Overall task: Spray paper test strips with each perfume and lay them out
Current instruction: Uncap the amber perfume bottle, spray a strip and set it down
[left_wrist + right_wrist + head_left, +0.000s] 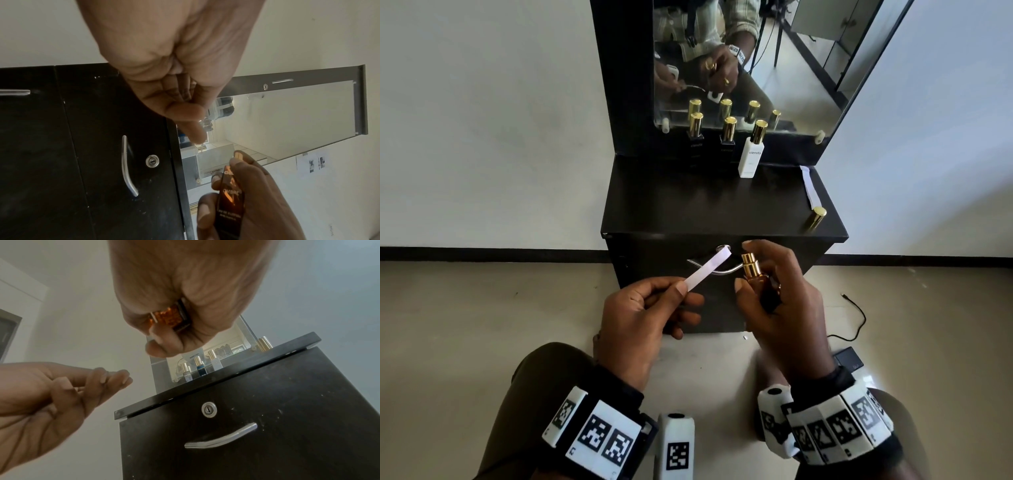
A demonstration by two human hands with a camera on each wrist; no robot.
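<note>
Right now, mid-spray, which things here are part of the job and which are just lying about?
Job:
- paper strip, pinched by left hand
- amber perfume bottle, uncapped, gripped by right hand
- gold cap on the cabinet top
- three capped bottles by the mirror
- spare strips

Lying about:
- black cable on the floor
- small black device

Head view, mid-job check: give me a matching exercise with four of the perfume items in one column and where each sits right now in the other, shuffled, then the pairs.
Things:
1. paper strip
2. amber bottle
3. white bottle
4. loose gold cap

Places:
A. standing by the mirror, capped
B. pinched in the left hand
C. lying at the cabinet top's right front corner
D. gripped in the right hand, uncapped

Pairs: 1-B, 2-D, 3-A, 4-C
</note>
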